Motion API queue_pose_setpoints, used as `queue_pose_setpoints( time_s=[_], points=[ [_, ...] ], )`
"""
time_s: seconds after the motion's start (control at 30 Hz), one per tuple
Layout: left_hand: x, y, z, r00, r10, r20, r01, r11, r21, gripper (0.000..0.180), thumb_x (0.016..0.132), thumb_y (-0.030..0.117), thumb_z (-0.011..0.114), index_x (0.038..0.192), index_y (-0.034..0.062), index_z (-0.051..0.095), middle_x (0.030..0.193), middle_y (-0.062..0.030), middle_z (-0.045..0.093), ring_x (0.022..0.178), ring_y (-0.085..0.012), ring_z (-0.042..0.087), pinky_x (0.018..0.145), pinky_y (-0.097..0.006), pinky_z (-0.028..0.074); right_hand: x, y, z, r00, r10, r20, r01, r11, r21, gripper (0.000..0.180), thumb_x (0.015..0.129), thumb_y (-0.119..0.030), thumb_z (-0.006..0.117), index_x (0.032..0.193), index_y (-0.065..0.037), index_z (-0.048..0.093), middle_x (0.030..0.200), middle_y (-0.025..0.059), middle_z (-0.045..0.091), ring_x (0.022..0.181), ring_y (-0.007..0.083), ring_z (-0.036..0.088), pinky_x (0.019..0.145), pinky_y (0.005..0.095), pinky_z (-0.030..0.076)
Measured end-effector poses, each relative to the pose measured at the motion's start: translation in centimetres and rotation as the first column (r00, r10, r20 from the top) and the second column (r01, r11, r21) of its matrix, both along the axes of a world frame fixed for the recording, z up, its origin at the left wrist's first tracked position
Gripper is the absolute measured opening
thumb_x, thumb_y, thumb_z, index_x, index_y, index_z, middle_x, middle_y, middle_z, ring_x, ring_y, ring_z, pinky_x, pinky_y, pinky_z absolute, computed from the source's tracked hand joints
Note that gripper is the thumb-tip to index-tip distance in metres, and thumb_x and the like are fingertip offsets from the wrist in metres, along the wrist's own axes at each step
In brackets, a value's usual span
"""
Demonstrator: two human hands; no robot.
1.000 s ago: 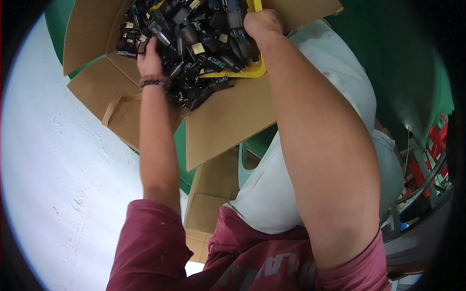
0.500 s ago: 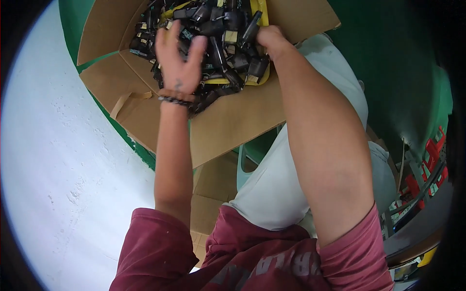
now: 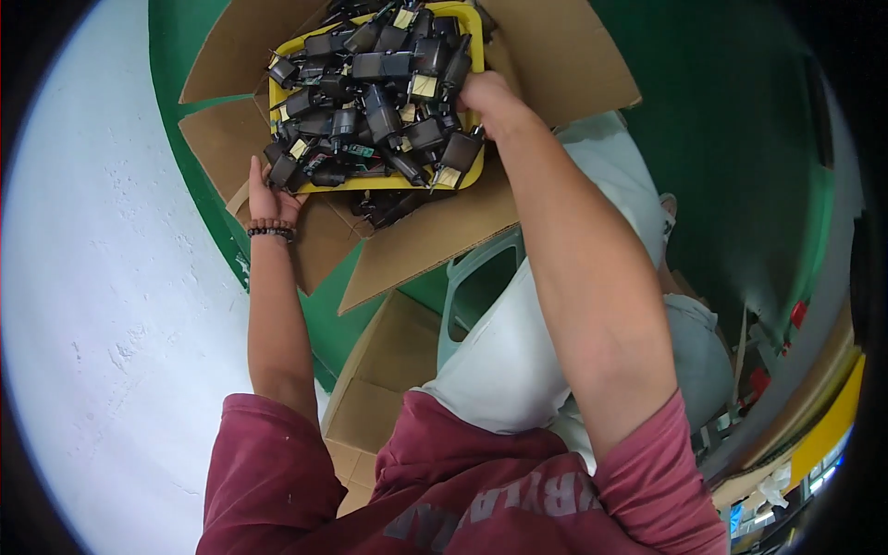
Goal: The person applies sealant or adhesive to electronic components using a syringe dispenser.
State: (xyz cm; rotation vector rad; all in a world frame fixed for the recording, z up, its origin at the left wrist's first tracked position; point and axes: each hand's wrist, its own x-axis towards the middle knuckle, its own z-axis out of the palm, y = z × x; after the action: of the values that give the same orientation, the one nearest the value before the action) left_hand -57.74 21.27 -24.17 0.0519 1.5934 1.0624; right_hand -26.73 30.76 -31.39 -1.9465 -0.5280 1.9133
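Note:
A shallow yellow tray, heaped with dark, boxy plastic parts bearing cream labels, is held tilted over an open cardboard box. My right hand grips the tray's right rim, its fingertips hidden by the rim and parts. At the near left corner, my left hand holds the tray with thumb up along the side; the other fingers are partly beneath it. More of the same dark parts lie in the box below the tray's near edge.
The box's flaps spread outward toward me. Another cardboard box stands by my legs, beside a pale green plastic stool. A white wall runs along the left, and the floor is green.
My left hand has moved from on top of the parts to the tray's near left corner. The tray now shows higher and further left, clear of the parts beneath.

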Motion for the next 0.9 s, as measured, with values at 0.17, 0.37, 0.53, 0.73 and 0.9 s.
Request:
queue_pose_setpoints(
  time_s=[0.17,0.37,0.53,0.73,0.9],
  points=[
    [1.5,0.5,-2.0,0.978,-0.03,0.208,0.01,0.995,0.096,0.042,0.088,0.045,0.05,0.111,0.0112,0.057,0.109,-0.0068,0.062,0.102,-0.0262,0.058,0.089,-0.048,0.045,2.0,0.0,-2.8,0.998,-0.054,0.03,0.051,0.992,0.116,0.033,0.07,-0.006,0.055,0.098,0.01,0.062,0.097,0.0225,0.064,0.093,0.0272,0.063,0.075,0.0343,0.046],
    [3.1,-1.4,-3.9,0.942,0.307,0.134,-0.33,0.921,0.207,0.036,0.09,0.037,0.05,0.11,0.0084,0.058,0.109,-0.0068,0.062,0.098,-0.026,0.06,0.089,-0.044,0.047,1.6,-0.4,2.9,1.0,-0.022,0.013,0.02,0.982,0.19,0.034,0.074,-0.009,0.049,0.103,0.002,0.063,0.099,0.0198,0.064,0.095,0.0286,0.061,0.081,0.0351,0.044],
    [3.4,-2.4,-4.3,0.886,0.451,0.112,-0.464,0.859,0.216,0.033,0.091,0.032,0.048,0.107,0.0057,0.06,0.105,-0.0061,0.064,0.094,-0.0246,0.061,0.086,-0.042,0.048,1.2,-1.0,5.4,0.999,-0.024,0.038,0.012,0.956,0.292,0.037,0.08,-0.02,0.053,0.103,0.01,0.056,0.093,0.0176,0.061,0.083,0.0265,0.059,0.069,0.0414,0.045],
    [4.8,-2.5,-5.2,0.867,0.476,0.146,-0.498,0.825,0.267,0.031,0.092,0.027,0.046,0.111,0.0059,0.057,0.106,-0.0059,0.063,0.094,-0.0237,0.062,0.084,-0.041,0.05,3.2,0.0,0.6,0.934,-0.146,-0.326,0.24,0.932,0.27,0.035,0.082,-0.028,0.043,0.096,0.0,0.059,0.088,0.0095,0.06,0.08,0.0198,0.055,0.072,0.0317,0.042],
    [4.7,-4.2,-5.4,0.83,0.536,0.154,-0.558,0.791,0.253,0.031,0.093,0.025,0.045,0.116,0.0064,0.054,0.108,-0.0069,0.062,0.094,-0.0234,0.061,0.085,-0.041,0.049,2.7,0.3,2.9,0.857,-0.158,-0.491,0.321,0.908,0.268,0.047,0.087,-0.037,0.039,0.109,0.0,0.056,0.102,0.0114,0.059,0.092,0.0205,0.055,0.082,0.0315,0.041]
  ],
)
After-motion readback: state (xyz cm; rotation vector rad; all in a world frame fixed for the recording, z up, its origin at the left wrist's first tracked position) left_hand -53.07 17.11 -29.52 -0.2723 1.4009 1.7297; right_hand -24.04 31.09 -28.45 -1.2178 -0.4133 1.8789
